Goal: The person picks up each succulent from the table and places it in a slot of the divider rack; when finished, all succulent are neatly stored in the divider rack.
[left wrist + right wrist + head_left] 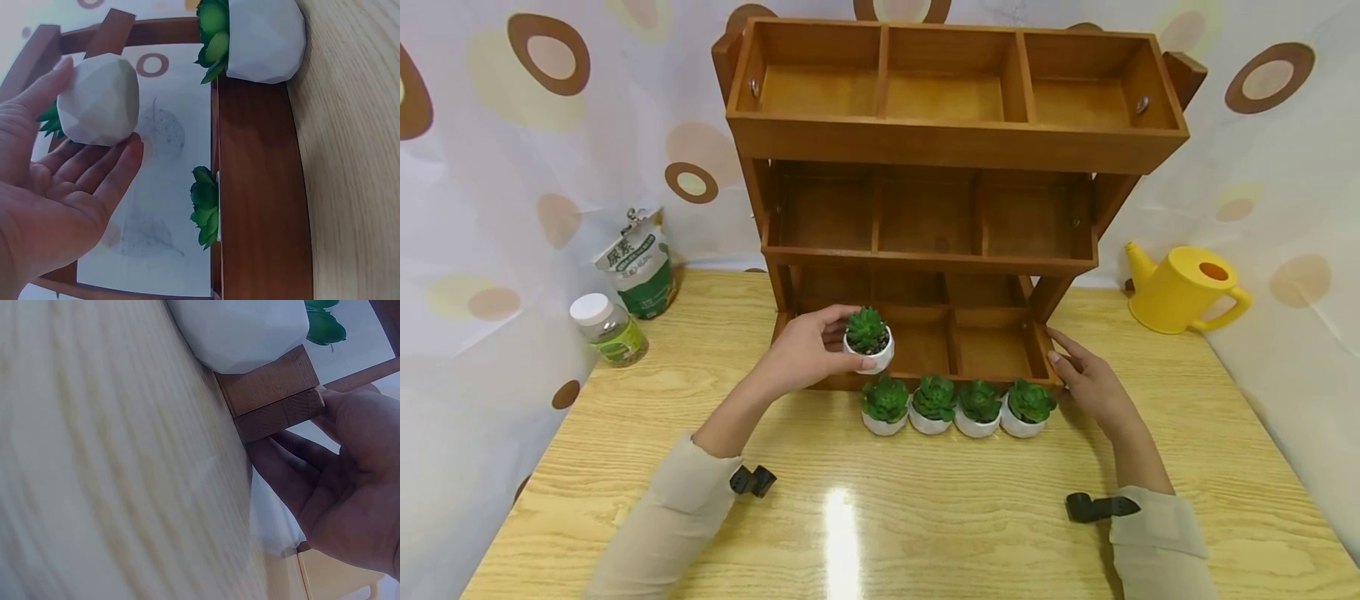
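Note:
My left hand (799, 352) pinches a small succulent in a white faceted pot (877, 358) between thumb and fingers, raised at the front of the wooden shelf's (917, 260) bottom tier. From the left wrist view, that pot (101, 100) is tilted above the tier's front board (265, 187). Another succulent (205, 206) shows behind that board; in the head view I cannot make it out. My right hand (1093, 385) grips the bottom tier's right end, thumb and fingers on either side of the wood (281, 415). Several potted succulents (934, 400) stand in a row before the tier.
Left of the shelf are a clear jar with a white lid (610, 329) and a green-and-white pouch (642, 271) closed with a clip. A yellow watering can (1183, 287) stands at right. Patterned white cloth (625, 125) hangs behind the wooden table (940, 517).

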`<state>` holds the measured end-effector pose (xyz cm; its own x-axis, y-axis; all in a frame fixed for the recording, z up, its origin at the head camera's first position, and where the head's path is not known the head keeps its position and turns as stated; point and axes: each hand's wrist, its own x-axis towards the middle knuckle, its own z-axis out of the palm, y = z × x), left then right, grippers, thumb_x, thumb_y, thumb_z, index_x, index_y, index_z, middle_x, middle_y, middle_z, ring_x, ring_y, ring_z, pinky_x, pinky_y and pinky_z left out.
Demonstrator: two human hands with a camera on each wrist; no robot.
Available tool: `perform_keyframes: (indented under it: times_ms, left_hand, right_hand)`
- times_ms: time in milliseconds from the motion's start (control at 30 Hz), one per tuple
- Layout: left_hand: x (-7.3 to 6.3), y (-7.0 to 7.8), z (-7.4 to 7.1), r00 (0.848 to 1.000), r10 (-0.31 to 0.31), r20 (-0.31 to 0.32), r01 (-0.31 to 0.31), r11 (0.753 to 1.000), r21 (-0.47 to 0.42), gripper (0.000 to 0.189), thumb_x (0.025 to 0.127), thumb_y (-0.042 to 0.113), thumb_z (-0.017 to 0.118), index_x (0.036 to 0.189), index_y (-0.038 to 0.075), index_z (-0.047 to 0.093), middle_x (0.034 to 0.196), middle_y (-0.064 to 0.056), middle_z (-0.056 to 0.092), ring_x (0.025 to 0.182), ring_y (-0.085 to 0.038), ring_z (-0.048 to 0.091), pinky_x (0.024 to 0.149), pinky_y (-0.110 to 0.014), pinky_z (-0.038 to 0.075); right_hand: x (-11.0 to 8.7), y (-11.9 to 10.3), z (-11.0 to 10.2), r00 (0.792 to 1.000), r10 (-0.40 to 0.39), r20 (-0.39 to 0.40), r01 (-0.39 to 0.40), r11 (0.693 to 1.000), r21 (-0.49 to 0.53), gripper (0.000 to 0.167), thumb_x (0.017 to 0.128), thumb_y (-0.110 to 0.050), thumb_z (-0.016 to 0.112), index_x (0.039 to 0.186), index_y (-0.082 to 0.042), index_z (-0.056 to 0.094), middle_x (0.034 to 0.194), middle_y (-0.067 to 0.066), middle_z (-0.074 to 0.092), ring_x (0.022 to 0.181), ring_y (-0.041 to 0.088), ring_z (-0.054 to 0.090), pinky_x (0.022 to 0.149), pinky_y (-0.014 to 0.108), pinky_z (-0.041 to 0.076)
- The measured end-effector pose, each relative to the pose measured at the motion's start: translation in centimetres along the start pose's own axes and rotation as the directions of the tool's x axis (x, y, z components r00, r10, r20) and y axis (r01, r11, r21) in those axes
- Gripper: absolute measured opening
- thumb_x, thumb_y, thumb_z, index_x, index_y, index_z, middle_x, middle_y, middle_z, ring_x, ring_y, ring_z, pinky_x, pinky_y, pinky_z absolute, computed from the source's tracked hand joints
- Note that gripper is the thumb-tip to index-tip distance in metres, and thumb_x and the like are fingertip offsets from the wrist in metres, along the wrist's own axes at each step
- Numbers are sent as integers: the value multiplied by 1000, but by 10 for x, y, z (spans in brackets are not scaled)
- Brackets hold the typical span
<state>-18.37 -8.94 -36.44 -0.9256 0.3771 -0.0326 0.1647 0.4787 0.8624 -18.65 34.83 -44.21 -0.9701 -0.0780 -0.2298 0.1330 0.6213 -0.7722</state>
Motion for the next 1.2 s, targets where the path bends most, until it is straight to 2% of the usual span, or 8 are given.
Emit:
perform_keyframes:
  times_ms: [167,400,600,933,1200]
  left_hand:
    - [8,2,2,1000,16,7,-16,1000,7,75,81,35,87,145,14,54,131,-6,67,126,-24,64,103,-40,54]
    - [17,7,8,1000,28,14,-28,999,37,77,81,38,86,146,15,53,132,-6,66,127,-25,63,105,-43,53]
    - [26,10,14,999,27,27,-28,999,35,76,82,34,86,147,13,52,133,-7,66,127,-25,63,104,-42,53]
    - [49,13,25,998,53,22,-55,996,76,76,80,35,87,145,12,53,129,-7,67,122,-23,64,101,-41,55]
    - [64,11,32,999,41,27,-44,992,121,79,81,39,85,146,11,52,130,-7,67,119,-22,64,98,-42,55]
  right_hand:
    - [-1,0,1,1000,-2,3,2,1000,9,61,107,-53,34,163,-38,14,161,26,35,140,46,46,107,58,46]
    - [-1,1,0,1000,-4,-1,4,1000,3,61,108,-53,35,163,-38,15,163,25,31,143,48,41,112,62,39]
    - [-1,1,-1,1000,-17,6,17,1000,15,60,108,-51,35,163,-37,15,164,24,29,143,48,42,107,60,44]
    - [-2,-1,-1,1000,-5,-3,5,1000,-20,62,107,-55,36,163,-37,16,164,23,28,146,49,37,115,65,33]
    - [-1,2,0,1000,-17,2,17,1000,17,61,107,-53,35,163,-38,15,163,24,30,143,47,43,108,60,44]
